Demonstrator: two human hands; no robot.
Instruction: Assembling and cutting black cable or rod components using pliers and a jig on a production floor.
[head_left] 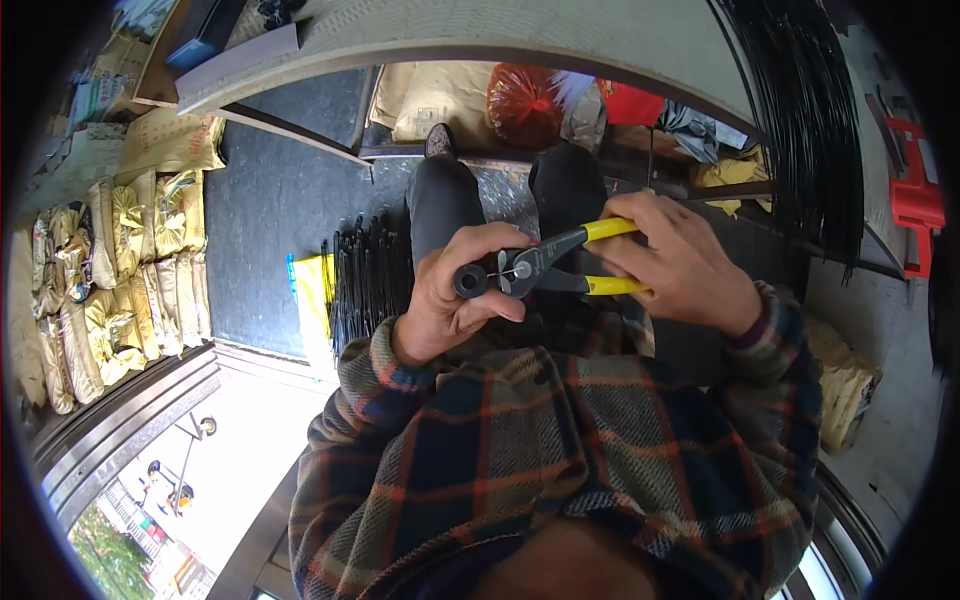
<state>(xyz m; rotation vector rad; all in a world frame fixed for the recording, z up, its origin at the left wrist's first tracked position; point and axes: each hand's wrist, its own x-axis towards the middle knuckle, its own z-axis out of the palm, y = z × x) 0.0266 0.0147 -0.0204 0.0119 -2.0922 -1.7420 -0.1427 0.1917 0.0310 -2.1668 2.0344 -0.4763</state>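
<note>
My left hand [432, 312] is closed around a small black round part [469, 281] with a hole in its end, held above my lap. My right hand [682, 262] grips a pair of cutting pliers [537, 265] with dark jaws and yellow handles. The jaws point left and lie right against the black part, between my left thumb and forefinger. A small gap shows at the jaws; what sits inside it is too small to tell. The two handles stand apart, with my right fingers between and around them.
Ahead is a workbench edge [480, 57], with long black strips [805, 120] hanging at its right. More black strips [372, 270] stand by my left knee, next to a yellow bag [314, 300]. Sacks [125, 270] are stacked left; a red bag [524, 108] lies under the bench.
</note>
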